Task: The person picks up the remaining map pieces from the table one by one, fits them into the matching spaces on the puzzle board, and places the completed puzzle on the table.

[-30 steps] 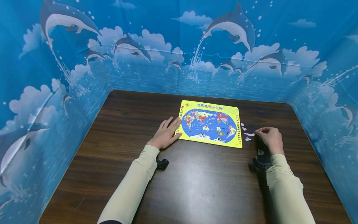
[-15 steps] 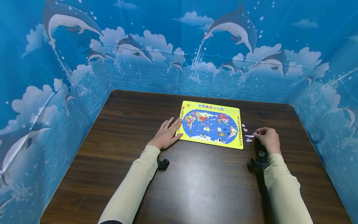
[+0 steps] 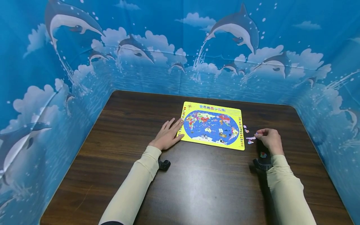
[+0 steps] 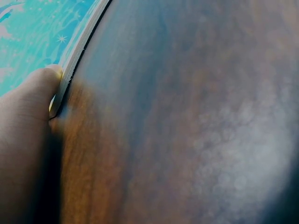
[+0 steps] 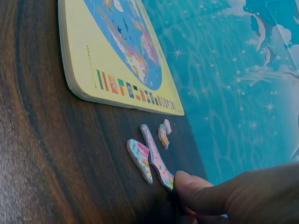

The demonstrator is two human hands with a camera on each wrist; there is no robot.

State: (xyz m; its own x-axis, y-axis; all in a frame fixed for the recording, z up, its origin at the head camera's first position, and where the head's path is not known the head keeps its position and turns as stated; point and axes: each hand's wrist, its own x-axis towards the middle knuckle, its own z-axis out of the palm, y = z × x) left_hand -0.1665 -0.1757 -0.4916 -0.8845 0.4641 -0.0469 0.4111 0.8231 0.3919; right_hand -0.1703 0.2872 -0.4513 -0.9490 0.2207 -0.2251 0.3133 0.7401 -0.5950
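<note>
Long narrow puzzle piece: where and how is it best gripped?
Probably pinch the long piece at the end away from the yellow board, the right hand coming from the right: the piece is thin and flat, and that end juts past the shorter piece alongside.

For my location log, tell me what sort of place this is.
Probably a staged indoor recording spot: a dolphin backdrop lines three sides of the table, where a map puzzle lies.

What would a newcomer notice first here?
Probably the blue dolphin-printed fabric backdrop around the brown wood-grain table. Next, the yellow rectangular map board on that table, touched by the left hand, then the slim pink piece pinched by the right hand beside the board.
</note>
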